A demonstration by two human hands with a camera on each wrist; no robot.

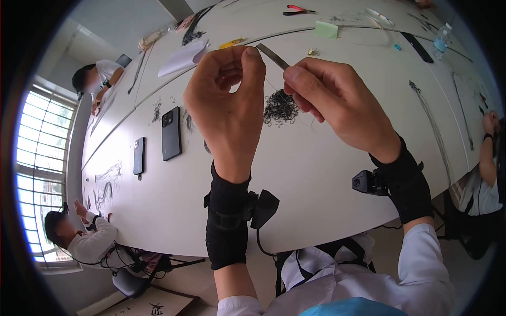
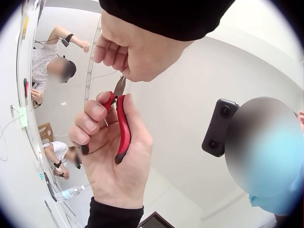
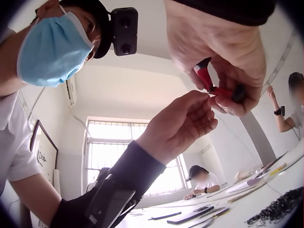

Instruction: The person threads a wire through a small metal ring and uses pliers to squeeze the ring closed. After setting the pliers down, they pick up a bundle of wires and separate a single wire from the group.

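Observation:
My right hand (image 1: 342,102) grips small pliers (image 2: 124,130) with red and black handles, their metal jaws pointing at the left fingertips. In the head view the left hand (image 1: 226,100) is raised beside it, thumb and index finger pinched together at the tip of the pliers. A thin wire (image 2: 122,80) shows between those fingertips and the jaws in the left wrist view; its exact shape is too small to tell. The right wrist view has the left hand (image 3: 183,123) just below the right hand (image 3: 223,61). Under both hands lies a pile of dark curled wire pieces (image 1: 281,107).
Two phones (image 1: 171,134) (image 1: 139,156) lie left on the white table (image 1: 316,184). Farther back are white paper (image 1: 182,59), a green note (image 1: 326,29), red-handled pliers (image 1: 298,10) and a bottle (image 1: 441,41). Long wire strands (image 1: 429,118) lie right. Other people sit around the table.

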